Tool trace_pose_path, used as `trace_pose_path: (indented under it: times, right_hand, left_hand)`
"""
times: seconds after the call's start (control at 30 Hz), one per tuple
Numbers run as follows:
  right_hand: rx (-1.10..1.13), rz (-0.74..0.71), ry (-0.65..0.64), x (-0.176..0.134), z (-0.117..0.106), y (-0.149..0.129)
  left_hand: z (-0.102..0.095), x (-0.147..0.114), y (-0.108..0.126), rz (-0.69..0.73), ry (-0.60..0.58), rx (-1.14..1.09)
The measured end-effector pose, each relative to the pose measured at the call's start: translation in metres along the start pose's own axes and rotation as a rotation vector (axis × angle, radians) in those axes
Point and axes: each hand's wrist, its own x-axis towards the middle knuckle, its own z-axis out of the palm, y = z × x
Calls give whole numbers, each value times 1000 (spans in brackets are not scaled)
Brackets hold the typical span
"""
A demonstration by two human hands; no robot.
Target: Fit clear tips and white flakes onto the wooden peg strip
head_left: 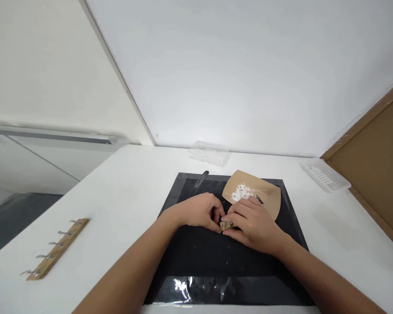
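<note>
Bare forearms (127,261) span a rectangular black mat (199,257) where the right hand (253,223) grips a small yellowish block (225,225), left hand (201,209) curled at its tip, hold unclear, seemingly fine handling, next needing steadiness.

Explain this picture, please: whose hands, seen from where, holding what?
There is no machine, just a person's two bare hands, seen by a camera worn on their head. The right hand has its grip on a small yellowish piece; the left hand is close by, perhaps touching it. Beneath is a black mat on a white table, bearing a brown tray of white bits and a dark tool. Around it are a clear box, a shallow tray and a wooden strip with hooks.
</note>
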Motion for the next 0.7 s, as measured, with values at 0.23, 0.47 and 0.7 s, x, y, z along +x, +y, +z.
trace_pose_path:
  times: [0.23,0.47,0.7]
  right_hand:
    - [44,-42,10,-1,1,-1]
    - [42,-40,-9,0,2,0]
    - [-13,-103,-7,2,2,-1]
  left_hand:
    - [-1,0,-1,9,-30,0]
    - [-2,-1,-1,2,-26,-22]
    - [-1,0,-3,63,-10,7]
